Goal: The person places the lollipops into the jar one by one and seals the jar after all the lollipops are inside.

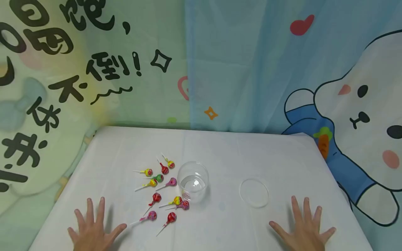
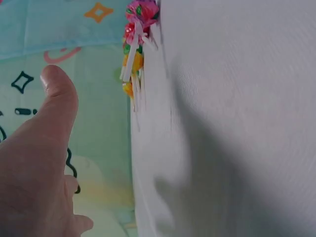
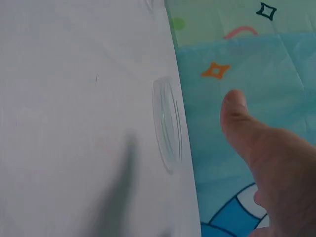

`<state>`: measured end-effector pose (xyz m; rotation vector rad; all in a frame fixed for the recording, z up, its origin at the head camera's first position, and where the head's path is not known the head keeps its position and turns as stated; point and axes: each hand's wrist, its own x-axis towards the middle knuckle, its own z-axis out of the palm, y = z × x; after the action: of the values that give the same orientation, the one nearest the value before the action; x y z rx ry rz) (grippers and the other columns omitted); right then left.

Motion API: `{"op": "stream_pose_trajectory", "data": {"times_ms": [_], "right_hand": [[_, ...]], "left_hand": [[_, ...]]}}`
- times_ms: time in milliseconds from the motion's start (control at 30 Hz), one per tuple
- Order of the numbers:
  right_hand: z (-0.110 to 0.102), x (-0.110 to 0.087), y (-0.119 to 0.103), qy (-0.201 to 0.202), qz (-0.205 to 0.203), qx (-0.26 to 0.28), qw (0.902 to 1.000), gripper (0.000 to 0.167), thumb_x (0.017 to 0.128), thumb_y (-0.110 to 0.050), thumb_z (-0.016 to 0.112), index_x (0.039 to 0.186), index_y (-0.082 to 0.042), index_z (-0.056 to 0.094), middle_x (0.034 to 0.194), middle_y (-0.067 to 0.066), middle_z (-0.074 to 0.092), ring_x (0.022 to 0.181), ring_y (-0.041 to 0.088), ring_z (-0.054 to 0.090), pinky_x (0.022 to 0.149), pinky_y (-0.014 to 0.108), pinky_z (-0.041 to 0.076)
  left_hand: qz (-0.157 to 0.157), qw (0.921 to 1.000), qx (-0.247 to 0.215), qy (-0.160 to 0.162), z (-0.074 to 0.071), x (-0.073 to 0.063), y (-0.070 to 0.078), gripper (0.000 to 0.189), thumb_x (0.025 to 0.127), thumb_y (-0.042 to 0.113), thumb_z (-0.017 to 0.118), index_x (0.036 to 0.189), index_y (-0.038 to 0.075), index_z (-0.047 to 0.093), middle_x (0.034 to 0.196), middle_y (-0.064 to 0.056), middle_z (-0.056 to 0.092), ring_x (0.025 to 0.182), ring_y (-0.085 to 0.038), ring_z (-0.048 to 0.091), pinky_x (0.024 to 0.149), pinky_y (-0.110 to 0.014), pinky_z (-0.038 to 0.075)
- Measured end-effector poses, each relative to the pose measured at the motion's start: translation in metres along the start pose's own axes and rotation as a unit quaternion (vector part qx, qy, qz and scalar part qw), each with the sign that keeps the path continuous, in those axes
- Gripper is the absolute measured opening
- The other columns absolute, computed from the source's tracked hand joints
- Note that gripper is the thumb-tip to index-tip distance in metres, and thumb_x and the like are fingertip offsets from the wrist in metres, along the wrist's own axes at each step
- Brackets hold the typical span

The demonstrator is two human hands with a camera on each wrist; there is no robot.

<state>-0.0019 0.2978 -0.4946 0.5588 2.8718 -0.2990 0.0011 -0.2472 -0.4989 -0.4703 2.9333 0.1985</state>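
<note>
My left hand (image 1: 93, 230) hovers over the front left of the table with fingers spread, holding nothing. Closest to it lies a purple-pink lollipop (image 1: 152, 215), one of several wrapped in red, yellow, green and pink. A red lollipop (image 1: 171, 218) lies nearest the front. Beside the group stands a clear plastic jar (image 1: 193, 181), its mouth uncovered. On the right, my right hand (image 1: 302, 228) is also spread and holds nothing. Just beyond its thumb is a clear round lid (image 1: 253, 193), flat on the cloth. The left wrist view shows the lollipops (image 2: 140, 15) past the thumb; the right wrist view shows the lid (image 3: 168, 126).
A white cloth (image 1: 220, 230) covers the table. Behind it hangs a printed curtain (image 1: 232, 69) with dark lettering at left and a white cartoon animal (image 1: 355, 115) at right. The table's back edge meets the curtain.
</note>
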Motion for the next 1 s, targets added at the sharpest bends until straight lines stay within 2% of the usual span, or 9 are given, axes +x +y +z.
{"op": "stream_pose_trajectory", "data": {"times_ms": [100, 200, 333, 400, 500, 567, 767, 900, 1000], "right_hand": [[-0.005, -0.004, -0.014, 0.026, -0.025, 0.008, 0.9993, 0.122, 0.066, -0.077, 0.067, 0.152, -0.005, 0.02, 0.156, 0.033, 0.009, 0.142, 0.058, 0.001, 0.102, 0.081, -0.008], [-0.001, -0.012, -0.033, 0.083, -0.081, 0.049, 0.992, 0.111, 0.071, -0.065, 0.072, 0.151, -0.004, 0.024, 0.155, 0.032, 0.02, 0.143, 0.052, 0.015, 0.106, 0.079, 0.0], [0.01, -0.024, -0.062, 0.147, -0.181, 0.15, 0.9608, 0.098, 0.074, -0.047, 0.078, 0.151, -0.01, 0.029, 0.152, 0.026, 0.032, 0.139, 0.049, 0.028, 0.11, 0.074, 0.006], [0.014, -0.027, -0.076, 0.15, -0.218, 0.198, 0.9439, 0.095, 0.075, -0.041, 0.08, 0.151, -0.014, 0.03, 0.152, 0.023, 0.035, 0.138, 0.048, 0.03, 0.112, 0.071, 0.01], [0.015, -0.029, -0.094, 0.134, -0.244, 0.242, 0.9295, 0.093, 0.075, -0.036, 0.081, 0.151, -0.017, 0.031, 0.152, 0.017, 0.037, 0.139, 0.045, 0.031, 0.111, 0.068, 0.018], [0.014, -0.029, -0.104, 0.114, -0.252, 0.267, 0.9231, 0.093, 0.076, -0.034, 0.082, 0.151, -0.018, 0.03, 0.153, 0.014, 0.037, 0.139, 0.042, 0.032, 0.109, 0.066, 0.025], [0.015, -0.024, -0.127, 0.019, -0.248, 0.338, 0.9076, 0.088, 0.079, -0.033, 0.079, 0.15, -0.018, 0.03, 0.155, 0.009, 0.037, 0.142, 0.036, 0.034, 0.109, 0.062, 0.031], [0.028, -0.012, -0.149, -0.05, -0.259, 0.367, 0.8919, 0.102, 0.075, -0.034, 0.082, 0.154, -0.017, 0.02, 0.159, 0.01, 0.029, 0.147, 0.036, 0.026, 0.114, 0.061, 0.025], [0.039, -0.001, -0.168, -0.083, -0.275, 0.4, 0.8705, 0.116, 0.07, -0.029, 0.086, 0.156, -0.015, 0.009, 0.162, 0.013, 0.021, 0.149, 0.033, 0.02, 0.118, 0.055, 0.022]], "left_hand": [[0.015, 0.9997, -0.019, -0.007, 0.0, 0.001, 0.002, 0.114, 0.07, 0.077, 0.063, 0.151, 0.008, 0.02, 0.155, -0.033, 0.013, 0.136, -0.065, 0.012, 0.102, -0.08, 0.019], [0.055, 0.9963, -0.047, 0.046, 0.005, 0.0, 0.001, 0.104, 0.075, 0.069, 0.067, 0.148, 0.007, 0.027, 0.15, -0.035, 0.024, 0.132, -0.064, 0.022, 0.097, -0.078, 0.028], [0.121, 0.9731, -0.097, 0.17, 0.015, -0.001, -0.001, 0.084, 0.076, 0.047, 0.077, 0.138, 0.004, 0.04, 0.139, -0.035, 0.041, 0.121, -0.061, 0.04, 0.089, -0.071, 0.039], [0.148, 0.9589, -0.123, 0.208, 0.018, -0.001, -0.001, 0.078, 0.076, 0.041, 0.079, 0.135, 0.003, 0.044, 0.135, -0.034, 0.045, 0.117, -0.059, 0.045, 0.088, -0.068, 0.042], [0.178, 0.9435, -0.148, 0.237, 0.02, 0.001, 0.001, 0.073, 0.076, 0.038, 0.079, 0.131, 0.001, 0.049, 0.131, -0.033, 0.049, 0.114, -0.055, 0.048, 0.088, -0.064, 0.042], [0.184, 0.9409, -0.148, 0.243, 0.02, 0.001, 0.003, 0.071, 0.076, 0.037, 0.079, 0.129, 0.0, 0.051, 0.128, -0.033, 0.052, 0.113, -0.053, 0.05, 0.088, -0.063, 0.043], [0.163, 0.9625, -0.141, 0.165, 0.016, -0.002, 0.009, 0.063, 0.078, 0.029, 0.078, 0.127, -0.003, 0.054, 0.126, -0.032, 0.055, 0.112, -0.049, 0.053, 0.088, -0.063, 0.044], [0.132, 0.979, -0.139, 0.069, 0.014, -0.002, 0.015, 0.059, 0.085, 0.032, 0.073, 0.13, -0.002, 0.055, 0.128, -0.029, 0.056, 0.113, -0.047, 0.054, 0.09, -0.063, 0.045], [0.107, 0.9856, -0.131, -0.007, 0.014, 0.001, 0.021, 0.06, 0.087, 0.039, 0.069, 0.132, 0.002, 0.054, 0.128, -0.025, 0.056, 0.115, -0.043, 0.055, 0.093, -0.059, 0.046]]}}
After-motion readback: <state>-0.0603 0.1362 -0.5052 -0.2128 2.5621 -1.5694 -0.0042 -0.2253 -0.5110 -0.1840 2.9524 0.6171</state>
